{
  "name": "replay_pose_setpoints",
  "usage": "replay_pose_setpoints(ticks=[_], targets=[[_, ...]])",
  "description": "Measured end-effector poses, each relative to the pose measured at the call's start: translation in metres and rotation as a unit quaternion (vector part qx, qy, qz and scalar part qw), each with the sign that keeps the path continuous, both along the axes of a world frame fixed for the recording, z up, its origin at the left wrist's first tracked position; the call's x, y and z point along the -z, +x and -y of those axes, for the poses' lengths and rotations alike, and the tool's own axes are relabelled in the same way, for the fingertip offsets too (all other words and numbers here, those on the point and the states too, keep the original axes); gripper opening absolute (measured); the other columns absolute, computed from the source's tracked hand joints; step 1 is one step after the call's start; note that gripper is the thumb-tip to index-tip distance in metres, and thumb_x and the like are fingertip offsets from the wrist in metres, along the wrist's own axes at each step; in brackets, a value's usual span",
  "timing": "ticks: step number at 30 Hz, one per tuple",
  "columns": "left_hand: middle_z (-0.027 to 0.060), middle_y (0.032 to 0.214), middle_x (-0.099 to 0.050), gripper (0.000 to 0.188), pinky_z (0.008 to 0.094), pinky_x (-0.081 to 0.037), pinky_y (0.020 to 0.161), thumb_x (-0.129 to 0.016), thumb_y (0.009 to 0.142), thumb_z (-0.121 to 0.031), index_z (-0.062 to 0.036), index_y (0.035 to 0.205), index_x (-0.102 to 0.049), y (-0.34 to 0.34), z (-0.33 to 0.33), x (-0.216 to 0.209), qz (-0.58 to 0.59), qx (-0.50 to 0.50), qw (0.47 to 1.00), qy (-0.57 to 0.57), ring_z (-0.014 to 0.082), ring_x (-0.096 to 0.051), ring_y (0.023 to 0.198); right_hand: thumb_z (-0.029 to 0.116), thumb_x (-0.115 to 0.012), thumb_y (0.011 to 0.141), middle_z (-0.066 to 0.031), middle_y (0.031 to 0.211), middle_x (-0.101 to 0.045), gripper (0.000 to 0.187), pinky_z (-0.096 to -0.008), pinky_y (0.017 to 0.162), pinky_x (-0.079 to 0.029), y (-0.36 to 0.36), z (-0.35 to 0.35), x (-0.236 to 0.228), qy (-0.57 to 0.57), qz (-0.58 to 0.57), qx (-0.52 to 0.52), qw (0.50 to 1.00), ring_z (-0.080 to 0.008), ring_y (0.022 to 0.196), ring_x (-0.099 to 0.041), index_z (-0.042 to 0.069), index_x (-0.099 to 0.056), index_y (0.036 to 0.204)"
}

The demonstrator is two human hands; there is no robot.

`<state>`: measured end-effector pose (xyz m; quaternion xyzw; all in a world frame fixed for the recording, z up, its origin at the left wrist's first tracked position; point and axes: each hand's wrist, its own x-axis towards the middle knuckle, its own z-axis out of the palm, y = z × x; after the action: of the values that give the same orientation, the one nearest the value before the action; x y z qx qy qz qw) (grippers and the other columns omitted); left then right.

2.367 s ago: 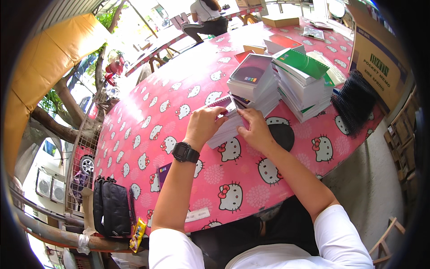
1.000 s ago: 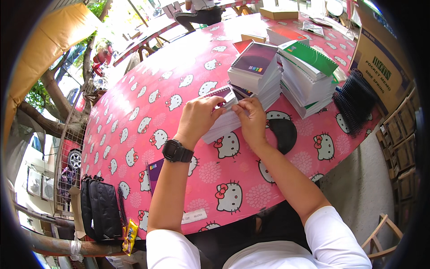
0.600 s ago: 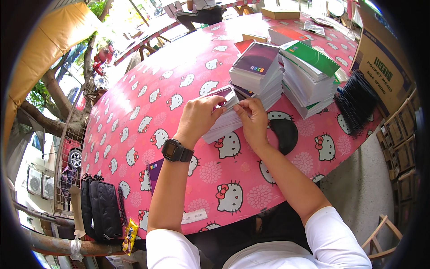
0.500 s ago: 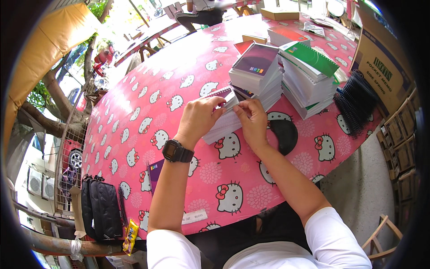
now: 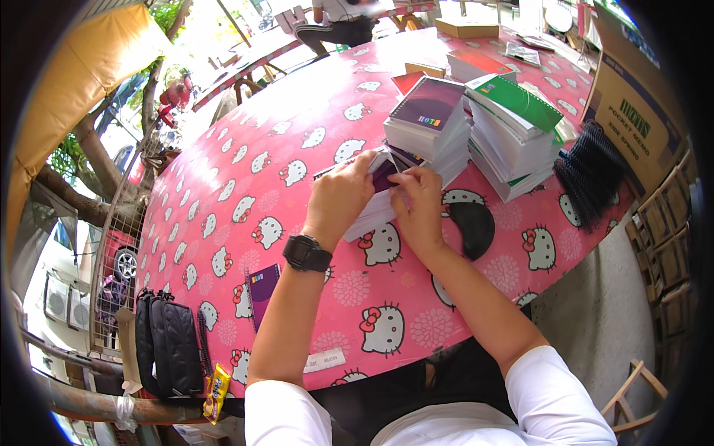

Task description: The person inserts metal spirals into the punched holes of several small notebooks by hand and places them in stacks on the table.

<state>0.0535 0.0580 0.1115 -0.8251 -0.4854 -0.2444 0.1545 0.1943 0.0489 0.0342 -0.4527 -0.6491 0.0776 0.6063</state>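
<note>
Both hands are at a stack of small white-paged notebooks point(image 5: 370, 220) in the middle of the table. My left hand point(image 5: 336, 197), below a black wristwatch, is closed at the top notebook's spiral-bound side. Its fingertips hold the upper edge. My right hand point(image 5: 419, 209) pinches the near right corner of that notebook, and a purple cover point(image 5: 384, 177) shows between the hands. What lies under the fingertips is partly hidden. Just beyond stands a taller pile of purple notebooks point(image 5: 428, 104). Right of it leans a pile of green-covered notebooks point(image 5: 517, 104).
A black curved object point(image 5: 474, 229) lies beside my right wrist. Black spiral binding wires point(image 5: 589, 175) are heaped at the right edge near a cardboard box point(image 5: 632, 111). On the left are a single purple notebook point(image 5: 263, 291), a black bag point(image 5: 172, 346) and a yellow snack packet point(image 5: 216, 392).
My left hand has shifted slightly up and right, its fingers now on the notebook's far edge. More of the purple cover shows between the hands. My right hand stays at the corner.
</note>
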Motion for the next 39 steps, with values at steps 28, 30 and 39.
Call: replay_pose_setpoints(ticks=[28, 30, 39], targets=[[0.0174, 0.140, -0.040, 0.089, 0.0384, -0.039, 0.101, -0.073, 0.074, -0.003, -0.0052, 0.147, -0.022, -0.006, 0.188, 0.079, 0.609, -0.022, 0.780, -0.145, 0.0257, -0.040, 0.128, -0.005, -0.064, 0.081, -0.0070, 0.103, -0.063, 0.034, -0.0254, 0.085, -0.045, 0.058, 0.121, 0.005, -0.286, -0.091, -0.384, 0.873, -0.0109, 0.097, -0.058, 0.003, -0.058, 0.113], [0.0141, 0.120, -0.054, 0.077, 0.0312, -0.047, 0.090, -0.065, 0.076, 0.007, -0.0039, 0.143, -0.028, 0.005, 0.184, 0.089, 0.649, 0.013, 0.719, -0.249, 0.0212, -0.050, 0.113, -0.006, -0.064, 0.080, -0.0058, 0.101, -0.062, 0.030, -0.0251, 0.084, -0.045, 0.052, 0.125, 0.012, -0.289, -0.144, -0.370, 0.871, -0.0116, 0.096, -0.058, 0.005, -0.057, 0.108], [0.0080, 0.123, -0.051, 0.064, 0.0348, -0.031, 0.106, -0.060, 0.078, -0.021, -0.0063, 0.136, -0.038, -0.030, 0.141, 0.077, 0.736, 0.109, 0.651, -0.148, 0.0196, -0.044, 0.121, -0.001, -0.066, 0.082, 0.0038, 0.086, -0.054, 0.019, -0.0214, 0.072, -0.040, 0.054, 0.116, 0.023, -0.319, -0.193, -0.361, 0.855, -0.0040, 0.083, -0.049, 0.007, -0.055, 0.095]])
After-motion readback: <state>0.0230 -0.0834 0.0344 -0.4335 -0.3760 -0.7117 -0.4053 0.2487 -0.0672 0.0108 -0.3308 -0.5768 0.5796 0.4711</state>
